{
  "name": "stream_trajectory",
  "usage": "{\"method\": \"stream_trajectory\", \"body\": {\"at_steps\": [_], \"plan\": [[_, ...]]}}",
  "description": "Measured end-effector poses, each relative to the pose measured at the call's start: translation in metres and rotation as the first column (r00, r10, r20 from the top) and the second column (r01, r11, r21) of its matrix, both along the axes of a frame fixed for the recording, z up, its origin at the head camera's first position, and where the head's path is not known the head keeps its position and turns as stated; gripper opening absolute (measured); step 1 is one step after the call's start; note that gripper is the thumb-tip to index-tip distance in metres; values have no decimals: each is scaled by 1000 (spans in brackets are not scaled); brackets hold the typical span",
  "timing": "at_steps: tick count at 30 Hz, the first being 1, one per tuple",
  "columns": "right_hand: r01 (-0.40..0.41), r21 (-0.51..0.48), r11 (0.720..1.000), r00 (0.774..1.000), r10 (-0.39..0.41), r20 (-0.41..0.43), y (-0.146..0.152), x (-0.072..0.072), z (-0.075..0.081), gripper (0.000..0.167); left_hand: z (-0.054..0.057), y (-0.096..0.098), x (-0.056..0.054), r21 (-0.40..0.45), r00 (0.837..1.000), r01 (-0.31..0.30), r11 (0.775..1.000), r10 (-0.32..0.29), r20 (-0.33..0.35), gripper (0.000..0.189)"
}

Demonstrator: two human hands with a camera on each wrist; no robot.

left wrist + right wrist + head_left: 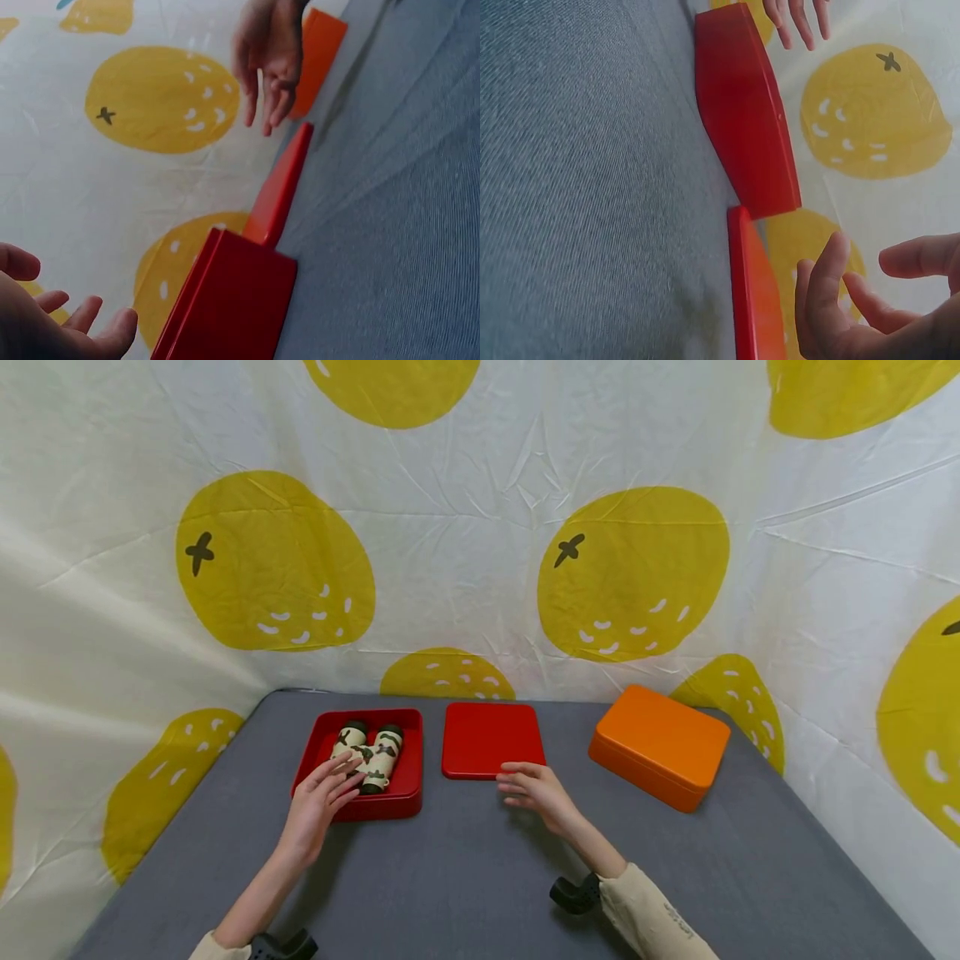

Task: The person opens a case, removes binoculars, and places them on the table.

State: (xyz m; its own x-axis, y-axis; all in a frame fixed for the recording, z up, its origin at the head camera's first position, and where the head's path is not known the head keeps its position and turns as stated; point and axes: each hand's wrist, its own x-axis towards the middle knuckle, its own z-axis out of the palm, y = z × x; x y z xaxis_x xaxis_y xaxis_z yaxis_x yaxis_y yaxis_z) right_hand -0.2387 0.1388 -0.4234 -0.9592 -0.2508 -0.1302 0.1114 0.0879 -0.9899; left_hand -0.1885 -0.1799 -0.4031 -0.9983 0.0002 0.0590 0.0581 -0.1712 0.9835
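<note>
Camouflage-patterned binoculars lie inside a red box at the left of the table. My left hand hovers over the front left of that box, fingers spread and overlapping the binoculars in the head view. Its fingers hold nothing in the left wrist view. To the box's right, a flat red lid lies on the table. Above the lid's front right corner is my right hand, its palm turned inward and its fingers loosely bent around air.
An orange box with its lid on stands at an angle on the right of the grey cloth-covered table. Behind and at both sides hangs a white curtain with yellow fruit prints.
</note>
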Motion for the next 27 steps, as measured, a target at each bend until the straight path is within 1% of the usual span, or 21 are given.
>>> {"method": "stream_trajectory", "body": {"at_steps": [3,6,9,12,15,18,20,22,23,25,27], "plan": [[-13,14,1000,1000,13,-22,-5,0,1,36,-1,-6,-2,-42,999,-35,998,34,-40,35],[-28,21,999,999,28,-34,-12,0,1,37,-3,-14,-4,-66,995,-67,996,62,-76,34],[-54,24,998,998,55,-44,-18,0,0,38,-4,-22,-5,-47,991,-94,994,89,-104,28],[-78,20,997,996,79,-48,-24,1,-1,37,-5,-30,-6,-31,984,-135,990,130,-126,21],[-93,19,996,994,94,-56,-30,2,-1,35,-6,-36,-8,-36,971,-206,978,200,-132,20],[-106,31,994,992,108,-72,-36,2,2,34,-6,-41,-12,-92,947,-307,947,294,-126,21],[-120,40,992,989,123,-76,-40,1,5,33,-7,-44,-15,-119,924,-376,919,363,-117,20],[-135,51,989,987,139,-75,-44,1,8,32,-8,-47,-18,-151,901,-432,889,416,-124,19],[-143,56,988,986,147,-76,-46,1,9,32,-9,-49,-20,-164,890,-454,876,437,-127,19],[-158,61,986,984,162,-71,-50,1,11,32,-11,-53,-22,-203,876,-481,853,460,-144,20],[-170,75,982,981,176,-83,-55,0,11,32,-13,-57,-24,-284,866,-500,818,468,-176,24]]}}
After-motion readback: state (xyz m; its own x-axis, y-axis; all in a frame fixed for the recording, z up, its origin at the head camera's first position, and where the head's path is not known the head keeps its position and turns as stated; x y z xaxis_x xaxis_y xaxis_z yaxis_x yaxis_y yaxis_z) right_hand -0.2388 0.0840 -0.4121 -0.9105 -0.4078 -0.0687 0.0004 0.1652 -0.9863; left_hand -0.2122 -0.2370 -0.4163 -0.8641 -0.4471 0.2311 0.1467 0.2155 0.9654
